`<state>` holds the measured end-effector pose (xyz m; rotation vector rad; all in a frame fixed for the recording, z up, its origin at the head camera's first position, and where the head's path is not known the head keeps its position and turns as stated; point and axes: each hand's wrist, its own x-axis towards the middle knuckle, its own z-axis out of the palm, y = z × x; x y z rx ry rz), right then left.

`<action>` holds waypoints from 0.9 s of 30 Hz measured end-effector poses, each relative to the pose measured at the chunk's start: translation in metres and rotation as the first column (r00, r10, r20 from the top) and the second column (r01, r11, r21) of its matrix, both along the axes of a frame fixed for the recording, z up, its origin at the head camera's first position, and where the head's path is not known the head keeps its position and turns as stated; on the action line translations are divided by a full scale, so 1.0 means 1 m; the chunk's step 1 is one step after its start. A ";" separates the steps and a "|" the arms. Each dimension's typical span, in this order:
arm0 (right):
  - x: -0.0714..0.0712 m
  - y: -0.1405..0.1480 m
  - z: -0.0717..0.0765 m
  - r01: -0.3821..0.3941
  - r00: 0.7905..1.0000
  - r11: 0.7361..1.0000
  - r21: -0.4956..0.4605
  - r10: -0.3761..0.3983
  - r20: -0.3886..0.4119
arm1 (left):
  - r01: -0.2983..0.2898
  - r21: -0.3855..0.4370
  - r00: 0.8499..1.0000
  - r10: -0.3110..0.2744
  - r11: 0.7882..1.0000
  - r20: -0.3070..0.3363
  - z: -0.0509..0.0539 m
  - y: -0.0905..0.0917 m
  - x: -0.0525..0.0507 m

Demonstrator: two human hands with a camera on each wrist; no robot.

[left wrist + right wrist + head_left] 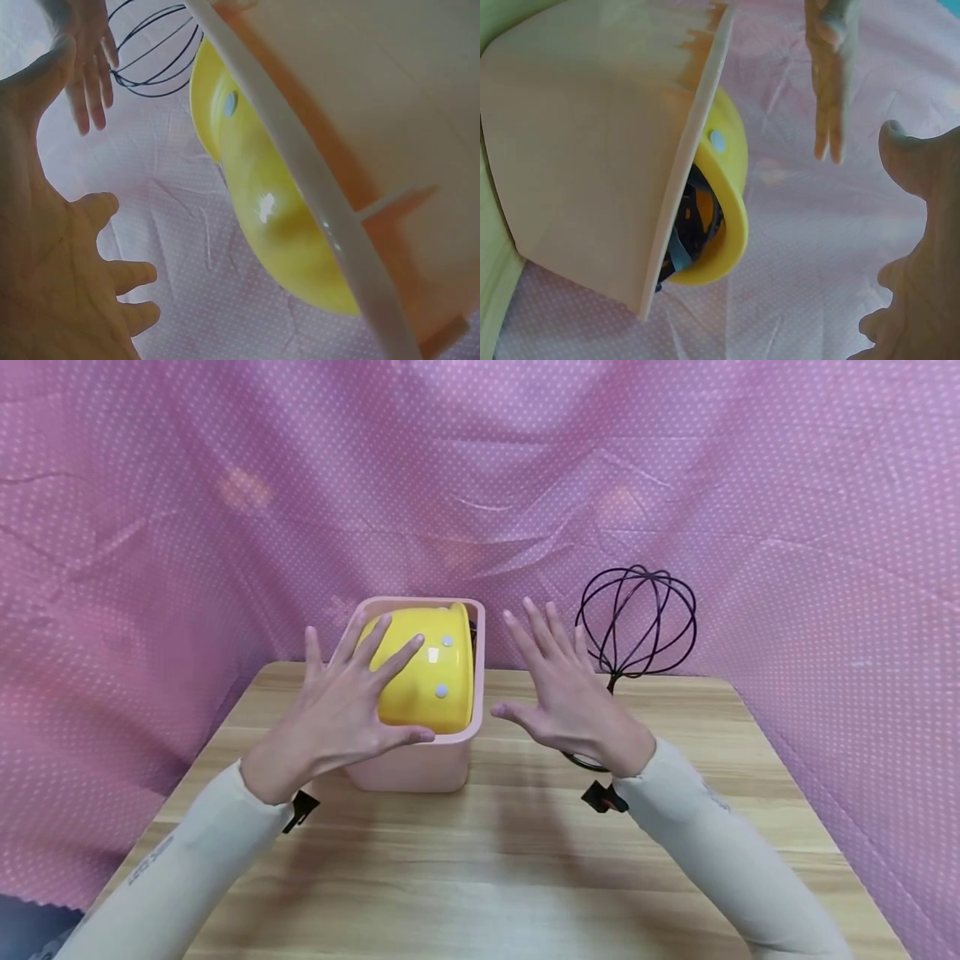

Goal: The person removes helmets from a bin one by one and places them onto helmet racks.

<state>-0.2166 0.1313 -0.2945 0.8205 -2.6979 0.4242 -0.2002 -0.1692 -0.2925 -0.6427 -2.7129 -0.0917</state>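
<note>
A yellow hard hat (420, 697) with pale round studs lies tilted on its side in a pink bin (420, 768). Dark straps inside the hard hat (736, 225) show in the right wrist view. My left hand (330, 714) is spread over the bin's left part in the head view, covering some of the hat; the left wrist view shows a gap between them. To the right of the bin hovers my right hand (573, 706), fingers spread, holding nothing. Behind it stands a black wire rack (613, 677) with a balloon-shaped top, its stem partly hidden by the hand.
The bin and the wire rack stand toward the back of a light wooden table (525, 877). A pink dotted cloth (480, 485) hangs behind the table and along both sides. Small black devices (600, 797) sit at both wrists.
</note>
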 end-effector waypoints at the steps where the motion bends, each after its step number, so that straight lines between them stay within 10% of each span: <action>1: -0.001 -0.001 -0.001 -0.004 1.000 1.000 -0.009 0.004 0.009 | -0.001 0.008 1.000 0.001 1.000 0.011 -0.001 -0.001 -0.001; 27: -0.028 -0.025 -0.021 -0.035 0.983 0.992 -0.119 0.056 0.178 | -0.080 0.079 0.988 0.068 0.994 0.138 -0.017 -0.031 -0.006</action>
